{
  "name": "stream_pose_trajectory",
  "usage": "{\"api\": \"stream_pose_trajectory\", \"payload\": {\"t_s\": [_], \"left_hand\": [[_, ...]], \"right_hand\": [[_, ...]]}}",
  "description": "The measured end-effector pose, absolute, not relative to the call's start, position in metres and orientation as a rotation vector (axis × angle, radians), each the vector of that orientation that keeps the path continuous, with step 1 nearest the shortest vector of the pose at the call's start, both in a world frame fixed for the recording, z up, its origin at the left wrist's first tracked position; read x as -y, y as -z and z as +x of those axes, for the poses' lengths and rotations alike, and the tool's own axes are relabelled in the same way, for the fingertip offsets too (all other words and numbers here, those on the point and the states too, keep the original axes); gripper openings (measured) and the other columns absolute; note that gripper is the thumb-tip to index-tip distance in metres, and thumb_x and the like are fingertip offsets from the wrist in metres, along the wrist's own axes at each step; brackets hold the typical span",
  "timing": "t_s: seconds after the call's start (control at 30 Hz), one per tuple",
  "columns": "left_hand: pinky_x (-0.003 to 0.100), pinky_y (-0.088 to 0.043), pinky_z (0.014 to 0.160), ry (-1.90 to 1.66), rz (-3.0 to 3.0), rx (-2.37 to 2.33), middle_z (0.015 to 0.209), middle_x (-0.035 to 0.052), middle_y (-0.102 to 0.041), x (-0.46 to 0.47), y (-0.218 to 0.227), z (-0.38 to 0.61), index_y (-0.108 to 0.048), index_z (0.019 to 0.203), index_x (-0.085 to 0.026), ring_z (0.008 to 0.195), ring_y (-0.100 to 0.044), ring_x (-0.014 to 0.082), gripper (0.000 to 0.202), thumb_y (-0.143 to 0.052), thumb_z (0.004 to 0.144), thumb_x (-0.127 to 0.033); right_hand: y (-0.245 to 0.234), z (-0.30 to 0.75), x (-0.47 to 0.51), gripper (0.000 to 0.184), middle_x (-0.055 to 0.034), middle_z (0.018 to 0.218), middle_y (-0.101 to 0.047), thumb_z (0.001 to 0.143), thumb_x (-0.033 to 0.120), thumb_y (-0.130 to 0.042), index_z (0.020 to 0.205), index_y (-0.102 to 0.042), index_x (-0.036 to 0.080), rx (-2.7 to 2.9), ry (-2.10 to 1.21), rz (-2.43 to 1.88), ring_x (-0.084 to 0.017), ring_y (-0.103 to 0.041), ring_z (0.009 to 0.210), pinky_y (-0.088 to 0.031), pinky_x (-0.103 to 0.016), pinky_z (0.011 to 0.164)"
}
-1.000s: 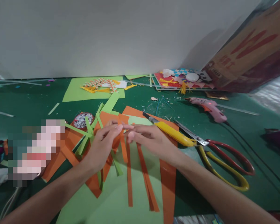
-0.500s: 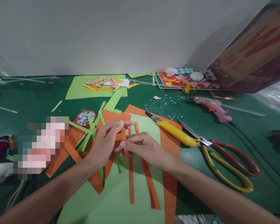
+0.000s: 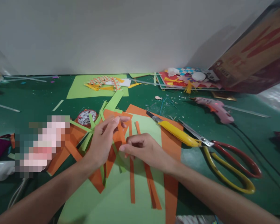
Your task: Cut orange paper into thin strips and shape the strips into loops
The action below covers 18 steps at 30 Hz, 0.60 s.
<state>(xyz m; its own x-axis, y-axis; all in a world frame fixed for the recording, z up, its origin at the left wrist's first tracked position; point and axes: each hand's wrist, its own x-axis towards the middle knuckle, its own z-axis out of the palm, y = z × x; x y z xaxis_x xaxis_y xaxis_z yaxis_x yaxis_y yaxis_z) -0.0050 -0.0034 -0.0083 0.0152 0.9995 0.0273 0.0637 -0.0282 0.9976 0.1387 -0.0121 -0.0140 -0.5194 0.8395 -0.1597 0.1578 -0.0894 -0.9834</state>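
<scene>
Orange paper strip (image 3: 122, 133) spans two bare hands, held above a light green sheet (image 3: 112, 199) at the centre of the scene. Behind it we see a broad white panel (image 3: 107, 37), with a green table (image 3: 37, 102) reaching to its foot and a brown paper bag (image 3: 261, 62) at the right. Nearer, the light green sheet partly covers an orange sheet (image 3: 171, 180). Just to the right, we find large scissors (image 3: 206, 142) (one handle red, the other yellow) beside a yellow utility knife (image 3: 179, 133), whose blade lies over the orange sheet, and, farther back, a pink glue gun (image 3: 218, 109). We see the left hand (image 3: 104, 135) pinching the strip's upper part between thumb and fingers, while the right hand (image 3: 144, 146) grips it lower down, fingers curled. Below the right hand, we note loose orange strips (image 3: 132, 186) lying on the light green sheet.
</scene>
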Motion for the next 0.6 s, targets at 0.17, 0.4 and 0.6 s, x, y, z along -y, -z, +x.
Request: {"api": "stream_pose_trajectory", "payload": {"t_s": [0.17, 0.4, 0.6], "left_hand": [[0.026, -0.045, 0.071, -1.215, 1.258, -1.267, 0.081, 0.0020, -0.066, 0.0037, 0.0060, -0.0041, -0.072, 0.085, -0.021, 0.070, -0.055, 0.0141, 0.029, -0.047, 0.088, -0.035], [0.026, -0.043, 0.065, -1.251, 1.252, -1.297, 0.073, 0.0001, -0.061, 0.0031, 0.0064, -0.0038, -0.072, 0.082, -0.021, 0.054, -0.044, 0.0114, 0.028, -0.048, 0.087, -0.033], [0.026, -0.041, 0.065, -1.265, 1.257, -1.286, 0.071, -0.0003, -0.060, 0.0031, 0.0077, -0.0041, -0.072, 0.082, -0.022, 0.054, -0.041, 0.0112, 0.028, -0.048, 0.087, -0.034]], "right_hand": [[0.0180, 0.1367, 0.0145, 0.040, 0.0066, 0.048, -0.032, 0.081, 0.033, -0.058, 0.048, -0.041, 0.017, 1.742, -1.425, -1.112, -0.006, -0.027, 0.048, -0.024, -0.022, 0.046], [0.0206, 0.1368, 0.0133, 0.039, 0.0067, 0.053, -0.032, 0.079, 0.034, -0.060, 0.053, -0.036, 0.018, 1.805, -1.341, -1.111, -0.007, -0.027, 0.051, -0.025, -0.022, 0.048], [0.0206, 0.1368, 0.0137, 0.039, 0.0069, 0.051, -0.032, 0.080, 0.031, -0.060, 0.052, -0.036, 0.018, 1.816, -1.296, -1.120, -0.007, -0.028, 0.050, -0.025, -0.022, 0.048]]}}
